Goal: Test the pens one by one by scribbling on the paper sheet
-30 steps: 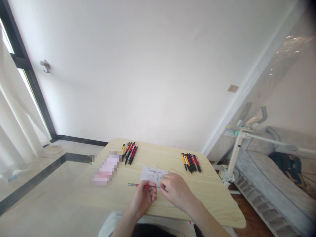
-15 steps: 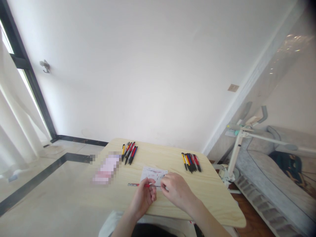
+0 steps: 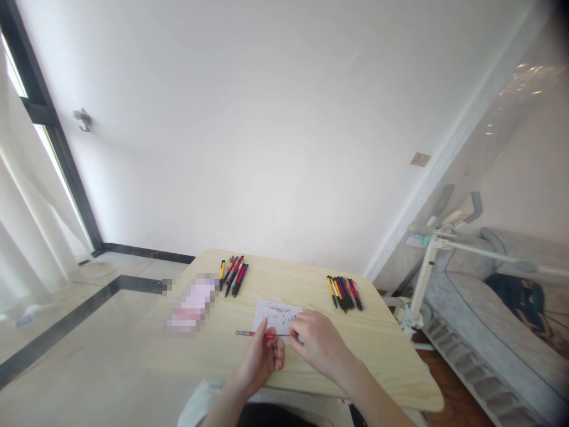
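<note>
A slim red pen (image 3: 249, 334) lies level just above a light wooden table (image 3: 382, 356), its dark end pointing left. My left hand (image 3: 263, 358) pinches its red barrel from below. My right hand (image 3: 313, 341) is closed on the pen's thin right end, fingers pressed together. Behind both hands a small printed paper slip (image 3: 278, 314) lies flat on the table.
A bunch of several coloured pens (image 3: 233, 275) lies at the table's back left, another bunch (image 3: 345, 292) at the back right. A blurred pink flat thing (image 3: 192, 304) lies at the left. A grey sofa (image 3: 498, 332) and a white stand (image 3: 422, 279) are on the right.
The pen has slid a little to the right between my hands. My left index finger has lifted slightly. My right hand has hardly moved.
</note>
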Action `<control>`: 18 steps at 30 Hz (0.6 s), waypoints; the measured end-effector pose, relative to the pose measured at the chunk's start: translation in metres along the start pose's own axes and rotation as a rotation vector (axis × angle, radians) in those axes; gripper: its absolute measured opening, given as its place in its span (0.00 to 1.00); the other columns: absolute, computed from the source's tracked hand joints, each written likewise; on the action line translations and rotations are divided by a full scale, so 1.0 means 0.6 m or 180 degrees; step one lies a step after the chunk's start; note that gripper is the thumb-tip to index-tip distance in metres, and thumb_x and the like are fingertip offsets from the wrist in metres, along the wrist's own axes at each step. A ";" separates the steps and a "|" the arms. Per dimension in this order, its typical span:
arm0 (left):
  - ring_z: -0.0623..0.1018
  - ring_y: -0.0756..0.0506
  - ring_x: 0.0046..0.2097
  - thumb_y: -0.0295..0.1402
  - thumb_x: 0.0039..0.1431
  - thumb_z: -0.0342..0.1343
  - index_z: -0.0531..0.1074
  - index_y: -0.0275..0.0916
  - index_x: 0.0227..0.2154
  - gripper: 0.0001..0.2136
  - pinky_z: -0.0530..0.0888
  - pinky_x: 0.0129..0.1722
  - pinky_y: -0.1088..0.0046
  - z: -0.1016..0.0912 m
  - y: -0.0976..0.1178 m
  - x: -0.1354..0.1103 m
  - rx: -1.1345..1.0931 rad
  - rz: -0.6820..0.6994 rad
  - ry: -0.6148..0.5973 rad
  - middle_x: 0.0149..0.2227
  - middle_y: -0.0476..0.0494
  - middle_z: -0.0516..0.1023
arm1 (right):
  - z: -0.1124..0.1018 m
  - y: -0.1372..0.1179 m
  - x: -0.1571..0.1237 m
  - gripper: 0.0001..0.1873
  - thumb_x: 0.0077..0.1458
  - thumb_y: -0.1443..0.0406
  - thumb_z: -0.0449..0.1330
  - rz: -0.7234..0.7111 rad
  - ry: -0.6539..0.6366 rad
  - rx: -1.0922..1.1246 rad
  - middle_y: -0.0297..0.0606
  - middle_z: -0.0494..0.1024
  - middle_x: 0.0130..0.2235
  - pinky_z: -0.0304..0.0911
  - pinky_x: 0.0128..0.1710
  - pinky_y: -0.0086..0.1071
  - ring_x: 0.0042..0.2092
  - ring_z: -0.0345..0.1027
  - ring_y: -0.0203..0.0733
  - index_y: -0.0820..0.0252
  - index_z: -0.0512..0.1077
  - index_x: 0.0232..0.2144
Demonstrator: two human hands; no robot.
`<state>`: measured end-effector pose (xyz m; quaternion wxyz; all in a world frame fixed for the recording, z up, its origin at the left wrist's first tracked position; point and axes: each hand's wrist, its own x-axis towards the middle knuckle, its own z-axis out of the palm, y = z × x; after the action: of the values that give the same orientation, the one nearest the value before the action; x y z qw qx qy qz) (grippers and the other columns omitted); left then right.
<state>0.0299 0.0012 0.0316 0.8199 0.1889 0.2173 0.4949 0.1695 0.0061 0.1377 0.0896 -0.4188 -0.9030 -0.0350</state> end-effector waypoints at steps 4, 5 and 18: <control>0.63 0.54 0.16 0.46 0.52 0.52 0.52 0.41 0.18 0.19 0.53 0.19 0.77 -0.003 0.001 0.000 -0.0059 0.0005 0.0032 0.16 0.54 0.65 | 0.000 0.001 0.000 0.08 0.52 0.69 0.55 -0.0024 0.0014 -0.0006 0.33 0.73 0.27 0.54 0.34 0.29 0.32 0.63 0.37 0.59 0.70 0.23; 0.63 0.55 0.16 0.46 0.52 0.52 0.52 0.41 0.18 0.19 0.52 0.19 0.77 -0.003 0.002 0.000 -0.0095 0.0020 0.0045 0.16 0.54 0.65 | 0.000 0.001 0.001 0.08 0.52 0.69 0.55 -0.0035 0.0021 -0.0018 0.33 0.73 0.28 0.53 0.35 0.29 0.33 0.63 0.37 0.59 0.70 0.23; 0.62 0.55 0.16 0.45 0.52 0.53 0.53 0.41 0.18 0.18 0.53 0.19 0.77 -0.005 0.004 0.000 -0.0255 0.0081 -0.0017 0.16 0.56 0.63 | -0.005 0.003 0.001 0.07 0.53 0.69 0.56 -0.0028 0.0004 -0.0121 0.33 0.73 0.28 0.53 0.35 0.29 0.33 0.63 0.37 0.59 0.70 0.23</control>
<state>0.0264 0.0027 0.0306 0.8210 0.1599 0.1927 0.5130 0.1708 0.0071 0.1409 0.0820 -0.4165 -0.9039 -0.0528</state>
